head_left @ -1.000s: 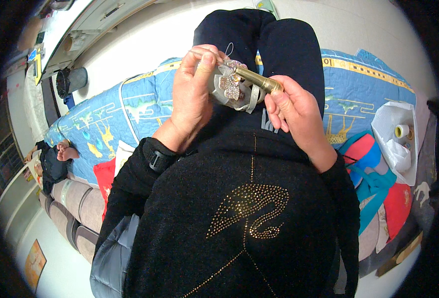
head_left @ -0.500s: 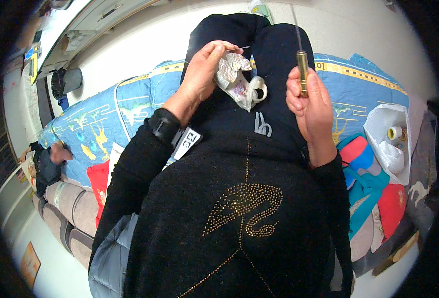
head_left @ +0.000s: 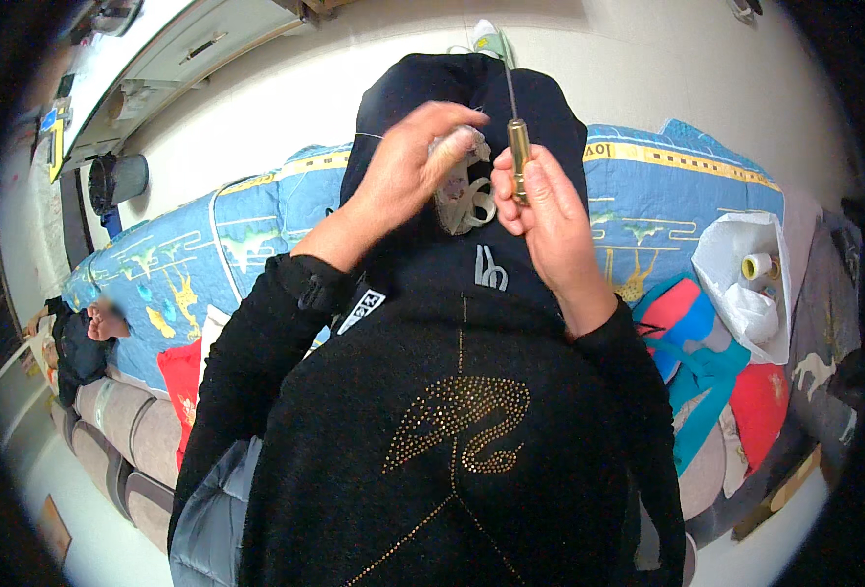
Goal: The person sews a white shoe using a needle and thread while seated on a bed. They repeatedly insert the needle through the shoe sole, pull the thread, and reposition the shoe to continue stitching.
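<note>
Over my black-trousered lap lies a small white shoe [head_left: 455, 201], with a strap loop at its right; much of its upper part is hidden by my left hand [head_left: 415, 157]. Its fingers are smeared by motion, so whether they grip the shoe does not show. A thin pale thread [head_left: 370, 134] runs from that hand out to the left. Held upright in my closed right hand [head_left: 548, 201] is an awl-like tool [head_left: 518, 157] with a brass-coloured handle. Its long thin metal shaft points away from me, beside the shoe and apart from it.
A blue patterned cover [head_left: 261, 220] spreads on both sides of me. At right stands a white bag [head_left: 711, 249] with spools in it, near teal cloth [head_left: 711, 386] and a red cushion [head_left: 760, 416]. Another person [head_left: 80, 342] in dark clothes is at far left, below a grey bin [head_left: 131, 179].
My left hand has shifted right across the shoe, and the thin pale stick in its fingers no longer shows. My right hand has brought the awl-like tool leftward, closer to the shoe.
</note>
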### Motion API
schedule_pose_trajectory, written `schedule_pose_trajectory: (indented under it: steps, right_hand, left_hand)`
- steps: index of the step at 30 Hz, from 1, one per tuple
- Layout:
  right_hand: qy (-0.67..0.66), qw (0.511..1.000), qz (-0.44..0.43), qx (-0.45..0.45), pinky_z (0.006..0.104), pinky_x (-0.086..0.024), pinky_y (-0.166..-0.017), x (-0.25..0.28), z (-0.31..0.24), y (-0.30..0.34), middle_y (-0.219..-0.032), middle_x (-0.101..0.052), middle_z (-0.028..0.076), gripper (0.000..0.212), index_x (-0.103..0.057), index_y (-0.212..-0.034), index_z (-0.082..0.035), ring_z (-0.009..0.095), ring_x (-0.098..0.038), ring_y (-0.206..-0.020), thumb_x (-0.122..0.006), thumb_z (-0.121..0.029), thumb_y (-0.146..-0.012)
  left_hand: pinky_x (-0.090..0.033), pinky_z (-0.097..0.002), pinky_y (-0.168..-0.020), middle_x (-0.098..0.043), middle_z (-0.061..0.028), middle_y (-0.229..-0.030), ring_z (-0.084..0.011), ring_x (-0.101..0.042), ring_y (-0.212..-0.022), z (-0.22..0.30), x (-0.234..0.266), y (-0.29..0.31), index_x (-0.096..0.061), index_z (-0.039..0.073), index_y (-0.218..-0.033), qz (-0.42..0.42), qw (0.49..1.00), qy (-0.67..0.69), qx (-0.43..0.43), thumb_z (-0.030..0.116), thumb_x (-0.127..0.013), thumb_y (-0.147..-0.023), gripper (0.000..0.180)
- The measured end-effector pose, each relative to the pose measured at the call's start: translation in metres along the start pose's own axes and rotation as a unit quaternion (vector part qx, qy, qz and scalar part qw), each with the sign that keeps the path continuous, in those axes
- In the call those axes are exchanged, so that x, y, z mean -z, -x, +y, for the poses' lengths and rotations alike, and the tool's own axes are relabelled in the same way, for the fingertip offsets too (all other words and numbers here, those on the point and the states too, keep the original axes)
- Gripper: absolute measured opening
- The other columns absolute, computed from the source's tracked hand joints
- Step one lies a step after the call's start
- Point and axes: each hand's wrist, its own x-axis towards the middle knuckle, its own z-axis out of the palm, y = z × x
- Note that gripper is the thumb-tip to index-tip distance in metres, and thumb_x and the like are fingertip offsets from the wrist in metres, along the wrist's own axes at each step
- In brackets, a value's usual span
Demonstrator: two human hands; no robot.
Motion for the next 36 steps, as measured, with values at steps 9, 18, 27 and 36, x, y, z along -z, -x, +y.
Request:
schedule_pose_trajectory:
  steps: [9,18,27,36]
  right_hand:
    - [0.299,0.954,0.004,-0.017,0.0271,-0.049,-0.079,-0.002,0.012,-0.009,-0.101,-0.058,0.005,0.035,-0.051,-0.128,-0.001,0.012,-0.057,-0.084,-0.036,-0.021,-0.104]
    - [0.182,0.970,0.035,0.157,0.0172,-0.034,-0.057,-0.009,-0.038,-0.022,-0.074,-0.049,-0.002,0.027,-0.061,-0.105,0.000,0.004,-0.044,-0.066,-0.044,-0.021,-0.102]
    - [0.094,0.972,0.081,0.198,0.0179,-0.033,-0.047,-0.017,-0.051,-0.022,-0.065,-0.047,-0.001,0.030,-0.059,-0.090,0.000,0.005,-0.043,-0.054,-0.042,-0.022,-0.103]
    - [0.097,0.974,0.086,0.184,0.0189,-0.035,-0.046,-0.019,-0.045,-0.020,-0.063,-0.049,-0.001,0.033,-0.058,-0.087,-0.001,0.006,-0.050,-0.054,-0.040,-0.023,-0.103]
  left_hand:
    - [-0.041,-0.0285,-0.096,-0.057,-0.0086,-0.108,-0.0142,-0.052,-0.108,0.021,-0.006,0.009,-0.054,0.004,-0.103,-0.065,0.954,0.267,0.117,0.019,-0.042,-0.102,0.020]
    - [-0.041,-0.0262,-0.056,-0.048,-0.0004,-0.069,-0.0101,-0.046,-0.060,0.047,-0.006,0.016,-0.055,0.005,-0.097,-0.079,0.983,0.114,0.119,0.022,-0.052,-0.098,0.018]
    - [-0.041,-0.0293,-0.057,-0.049,-0.0037,-0.065,-0.0132,-0.047,-0.059,0.060,0.005,0.017,-0.056,0.002,-0.092,-0.075,0.994,0.008,0.075,0.024,-0.052,-0.097,0.022]
    - [-0.043,-0.0271,-0.060,-0.055,-0.0018,-0.069,-0.0116,-0.052,-0.063,0.058,0.010,0.019,-0.056,0.003,-0.091,-0.132,0.974,0.130,0.134,0.024,-0.050,-0.098,0.023]
